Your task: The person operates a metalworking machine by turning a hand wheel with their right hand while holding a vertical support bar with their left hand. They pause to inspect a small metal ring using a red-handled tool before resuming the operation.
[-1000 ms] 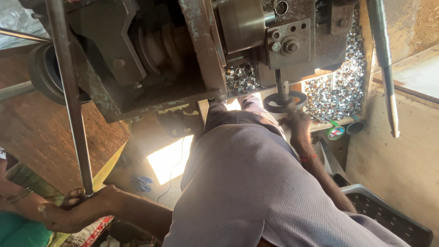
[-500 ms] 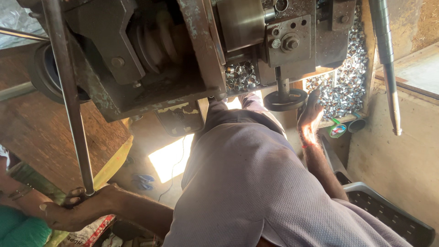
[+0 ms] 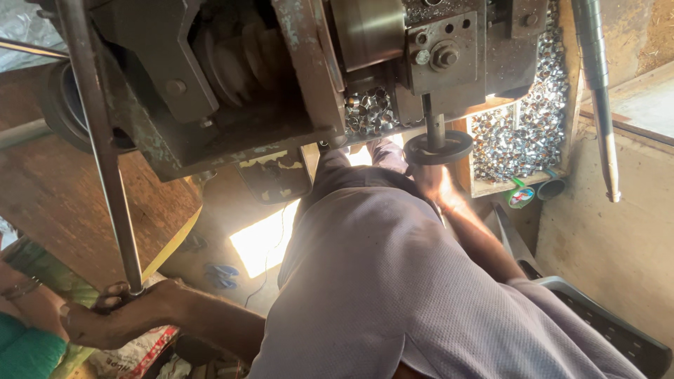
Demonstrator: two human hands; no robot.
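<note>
- Two hands are on the machine's controls at once, one at each side of the view.
- Far left, another person's forearm (image 3: 24,298) with a bangle and a green sleeve sits at the edge, apart from the work.
- Left hand (image 3: 105,319): fingers closed round the bottom end of the long steel lever (image 3: 105,161), which runs up and slightly left to the top of the frame.
- Behind the lever stands the machine (image 3: 232,77), a heavy grey casting with a stepped pulley in its opening and a dark wheel at its far left.
- Centre: a lap in grey cloth (image 3: 393,281) fills the lower middle, with a sunlit patch of floor (image 3: 263,242) to its left.
- Right of centre, a slide block with a hex bolt carries a short spindle down to the round handwheel (image 3: 439,147).
- Right hand (image 3: 439,186): just under the handwheel, touching its rim; whether the fingers grip it or only rest there I cannot tell.
- Further right, a wooden bin of small shiny metal rings (image 3: 519,133), then a second hanging bar (image 3: 597,91) and a plywood wall.
- Step in hand, as I judge it: setting the slide by the handwheel with the lever held ready.
- Next move likely calls for a steady pull on the lever, the right hand kept clear of the tooling.
</note>
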